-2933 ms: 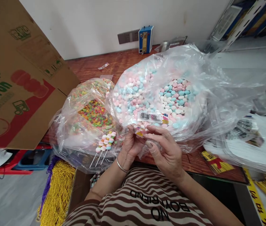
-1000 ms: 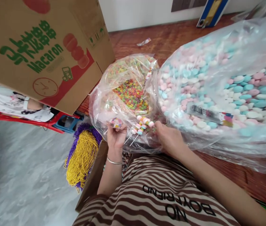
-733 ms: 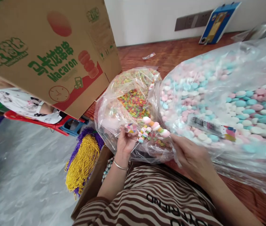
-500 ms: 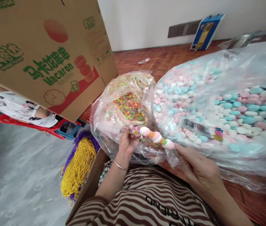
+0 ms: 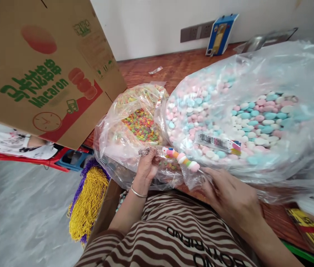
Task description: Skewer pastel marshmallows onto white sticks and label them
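A candy skewer (image 5: 183, 160), with pink, white, green and orange pieces in a row, lies slantwise between my hands, partly inside a clear wrapper (image 5: 168, 151) with a colourful print. My left hand (image 5: 148, 166) pinches the closed end of that wrapper, thumb and fingers together. On the other side, my right hand (image 5: 230, 194) is closed at the skewer's stick end, beside the wrapper's loose, crumpled mouth; its fingertips are partly hidden. Beneath them sits a clear bag of small ring-shaped candies (image 5: 142, 128). A large clear bag of pink, blue and white candies (image 5: 266, 115) lies to the right.
A big cardboard box (image 5: 48, 70) stands at the left on the wooden table (image 5: 137, 70). Gold bead strings (image 5: 90, 204) hang by the box edge at my lap. A blue-and-white box (image 5: 221, 35) leans against the wall; a person's patterned sleeve (image 5: 15, 142) shows at left.
My view has turned slightly right. The left fingers have moved off the print toward the wrapper's end. The candies now sit closer to the print, and a bit of stick shows by my right hand.
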Demonstrator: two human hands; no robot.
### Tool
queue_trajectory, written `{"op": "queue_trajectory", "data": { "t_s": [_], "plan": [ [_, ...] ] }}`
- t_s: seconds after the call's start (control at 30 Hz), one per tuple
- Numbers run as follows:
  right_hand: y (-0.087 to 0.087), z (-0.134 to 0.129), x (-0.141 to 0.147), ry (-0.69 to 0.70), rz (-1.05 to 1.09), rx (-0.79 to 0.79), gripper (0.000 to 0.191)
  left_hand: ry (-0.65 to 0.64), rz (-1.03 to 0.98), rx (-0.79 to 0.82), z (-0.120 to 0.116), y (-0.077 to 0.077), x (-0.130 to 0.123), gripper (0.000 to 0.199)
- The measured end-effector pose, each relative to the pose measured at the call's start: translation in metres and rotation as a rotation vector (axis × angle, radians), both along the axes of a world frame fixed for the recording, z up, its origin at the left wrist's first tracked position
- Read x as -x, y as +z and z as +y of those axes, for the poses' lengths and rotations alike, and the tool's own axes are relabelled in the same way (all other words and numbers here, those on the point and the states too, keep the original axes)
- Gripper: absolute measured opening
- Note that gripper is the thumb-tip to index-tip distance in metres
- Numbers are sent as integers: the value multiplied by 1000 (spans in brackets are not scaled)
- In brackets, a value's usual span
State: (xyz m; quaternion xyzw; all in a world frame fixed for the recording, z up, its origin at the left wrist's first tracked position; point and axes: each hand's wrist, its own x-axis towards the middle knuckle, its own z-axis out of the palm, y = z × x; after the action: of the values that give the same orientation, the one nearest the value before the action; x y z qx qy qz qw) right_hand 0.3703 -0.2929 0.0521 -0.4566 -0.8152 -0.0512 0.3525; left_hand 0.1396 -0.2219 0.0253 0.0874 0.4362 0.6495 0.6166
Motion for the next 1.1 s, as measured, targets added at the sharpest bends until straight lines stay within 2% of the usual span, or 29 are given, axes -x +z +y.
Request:
{"op": "queue_trajectory", "data": {
  "t_s": [0.1,0.23,0.37,0.43,0.53,0.6,0.63,0.67,0.73,0.87,0.93,1.03,1.1],
  "plan": [
    [-5,-2,0,40,101,76,14,-65,14,-42,2,-4,-4,39],
    [-13,-6,1,72,401,281,16,-98,8,-99,6,-1,-14,25],
    [-25,-10,8,-11,798,637,18,-121,-91,-59,9,13,-29,8],
    [-31,-12,13,-22,1044,843,23,-116,-155,-64,10,20,-36,9],
    [-36,-12,21,66,1421,1205,35,-157,-216,-126,10,26,-45,12],
    [-38,-13,24,144,1547,1405,39,-167,-213,-121,11,27,-50,14],
    [-39,-13,25,172,1558,1454,39,-164,-208,-100,11,27,-52,12],
    [-40,-14,26,181,1537,1447,39,-154,-204,-75,12,26,-54,10],
    [-42,-17,25,148,1374,1272,34,-121,-198,-27,13,25,-59,12],
    [-46,-21,22,35,788,633,19,-108,-152,33,14,19,-66,20],
    [-48,-20,20,2,571,388,17,-117,-122,44,13,16,-69,23],
    [-52,-19,18,-67,386,215,17,-108,-126,24,11,14,-75,22],
    [-52,-19,18,-88,415,250,17,-109,-159,9,9,14,-79,19]
  ]
}}
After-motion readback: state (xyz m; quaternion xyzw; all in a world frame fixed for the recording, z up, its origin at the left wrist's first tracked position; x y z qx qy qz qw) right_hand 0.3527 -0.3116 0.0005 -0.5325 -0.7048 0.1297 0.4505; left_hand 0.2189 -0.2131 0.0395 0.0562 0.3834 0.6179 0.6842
